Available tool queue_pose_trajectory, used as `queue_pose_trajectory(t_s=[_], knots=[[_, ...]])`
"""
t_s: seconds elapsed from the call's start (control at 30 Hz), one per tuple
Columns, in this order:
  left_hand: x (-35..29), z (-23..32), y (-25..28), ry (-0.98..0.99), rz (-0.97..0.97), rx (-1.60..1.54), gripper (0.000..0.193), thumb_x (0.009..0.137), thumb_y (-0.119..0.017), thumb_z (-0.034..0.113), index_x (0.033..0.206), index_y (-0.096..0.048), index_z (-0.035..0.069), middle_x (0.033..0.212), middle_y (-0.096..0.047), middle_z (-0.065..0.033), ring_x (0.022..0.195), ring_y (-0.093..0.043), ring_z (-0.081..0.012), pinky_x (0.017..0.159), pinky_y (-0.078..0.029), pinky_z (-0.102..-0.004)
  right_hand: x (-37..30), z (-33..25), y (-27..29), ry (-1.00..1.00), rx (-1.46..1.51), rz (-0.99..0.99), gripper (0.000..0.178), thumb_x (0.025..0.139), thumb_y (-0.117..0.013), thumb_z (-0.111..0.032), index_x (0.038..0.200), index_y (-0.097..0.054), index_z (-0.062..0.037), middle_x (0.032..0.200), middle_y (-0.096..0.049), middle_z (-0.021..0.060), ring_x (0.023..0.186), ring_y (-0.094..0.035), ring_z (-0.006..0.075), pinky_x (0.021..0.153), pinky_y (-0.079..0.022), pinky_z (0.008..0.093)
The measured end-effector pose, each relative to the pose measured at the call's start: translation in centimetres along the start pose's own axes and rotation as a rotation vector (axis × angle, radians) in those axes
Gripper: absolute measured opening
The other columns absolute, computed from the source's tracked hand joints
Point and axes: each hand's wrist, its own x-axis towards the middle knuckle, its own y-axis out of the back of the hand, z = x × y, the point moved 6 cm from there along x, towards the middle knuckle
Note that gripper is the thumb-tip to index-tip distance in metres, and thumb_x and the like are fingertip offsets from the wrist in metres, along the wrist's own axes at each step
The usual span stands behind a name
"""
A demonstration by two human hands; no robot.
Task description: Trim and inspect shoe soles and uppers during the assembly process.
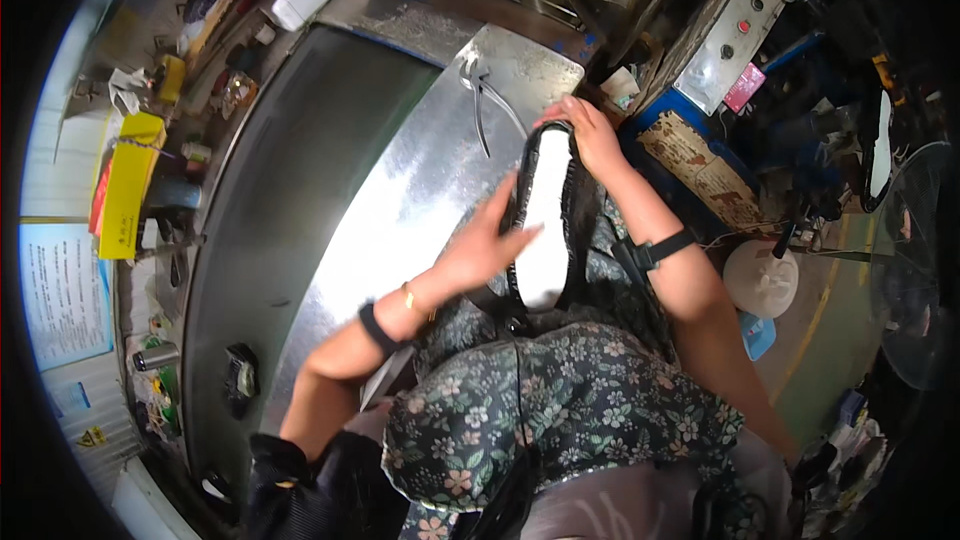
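A black shoe upper (525,175) lies bottom up in front of my body, its long white insole (545,220) facing me and the dark edge gathered round it. My right hand (590,140) is closed round its far end, with the fingers bent over the tip. On the near left side, my left hand (485,245) has its fingers apart, slightly blurred; the thumb reaches over the white insole and the fingers lie along the shoe's edge. Metal pincers (480,100) with long curved handles rest on the shiny metal sheet (370,210), beyond my left hand.
A dark conveyor belt (280,170) runs along the left, with a small black shoe part (240,380) on it. Beyond it is a shelf with a yellow box (132,185). A machine control panel (735,45) stands far right; a white bucket (760,278) is on the floor.
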Motion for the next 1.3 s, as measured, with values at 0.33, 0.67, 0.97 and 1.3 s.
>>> queue_pose_trajectory(t_s=[0.33,0.67,0.97,1.3], knots=[[-1.5,-4.4,-2.7,0.304,-0.309,-1.547,0.054,0.084,-0.067,0.01,0.131,-0.048,-0.008,0.122,-0.061,-0.0214,0.113,-0.061,-0.0335,0.097,-0.05,-0.042,0.5,-5.4,9.1,0.195,-0.252,0.104,0.031,0.097,-0.055,-0.027,0.105,-0.066,0.0009,0.098,-0.068,0.0082,0.089,-0.062,0.0174,0.084,-0.048,0.0307],[-5.0,-10.8,-1.1,0.086,0.134,0.895,0.067,0.091,-0.053,0.021,0.149,-0.026,0.002,0.153,-0.014,-0.033,0.144,-0.013,-0.047,0.117,-0.015,-0.0521,-12.4,-25.2,53.2,-0.249,-2.05,0.99,0.078,0.079,-0.068,-0.051,0.14,-0.046,-0.0092,0.136,-0.052,0.0212,0.126,-0.048,0.0391,0.102,-0.04,0.041],[-6.6,-5.7,-1.4,-0.073,0.288,-0.128,0.03,0.089,-0.057,0.004,0.118,-0.063,0.0,0.114,-0.067,-0.0159,0.112,-0.062,-0.0289,0.101,-0.044,-0.0389,-16.2,-22.8,43.4,0.483,-1.572,0.958,0.071,0.075,-0.078,-0.038,0.13,-0.054,0.0002,0.122,-0.061,0.0231,0.113,-0.057,0.0344,0.098,-0.042,0.0404],[3.3,6.0,-0.4,-0.254,0.426,-0.926,0.049,0.102,-0.042,0.041,0.11,-0.06,-0.005,0.1,-0.066,-0.0119,0.091,-0.059,-0.0164,0.084,-0.046,-0.0316,-18.6,-11.0,3.7,0.408,-0.132,-0.073,0.117,0.072,-0.071,-0.067,0.153,-0.015,-0.004,0.146,-0.035,0.0198,0.13,-0.042,0.0314,0.107,-0.035,0.0438]])
